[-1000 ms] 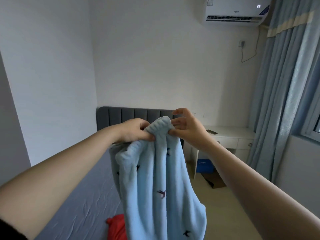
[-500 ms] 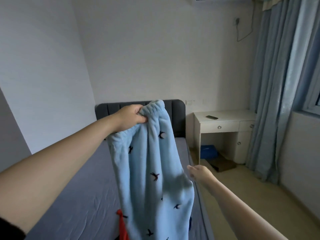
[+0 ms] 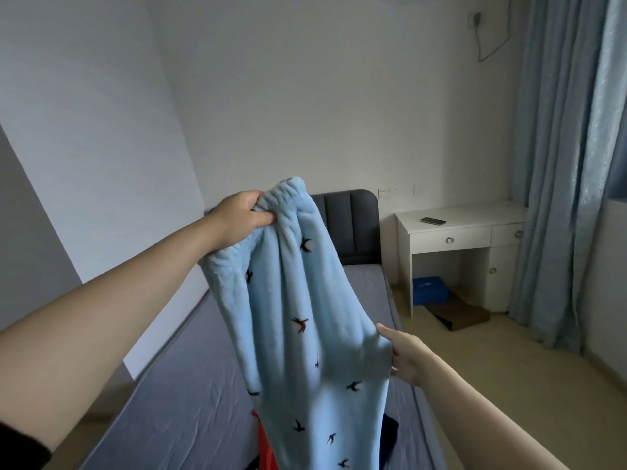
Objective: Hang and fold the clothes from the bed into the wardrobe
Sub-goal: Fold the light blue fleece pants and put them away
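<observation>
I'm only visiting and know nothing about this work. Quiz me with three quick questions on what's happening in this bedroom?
1. True or false: the phone lies on the bed.
2. Which hand grips the gathered waistband of the light blue garment? A) left hand B) right hand C) both hands
3. Fill in: the small dark prints on the garment are shaped like ____.

Key:
1. False. It lies on the white desk beside the bed.
2. A. The right hand meets the garment's side edge lower down.
3. Birds.
</observation>
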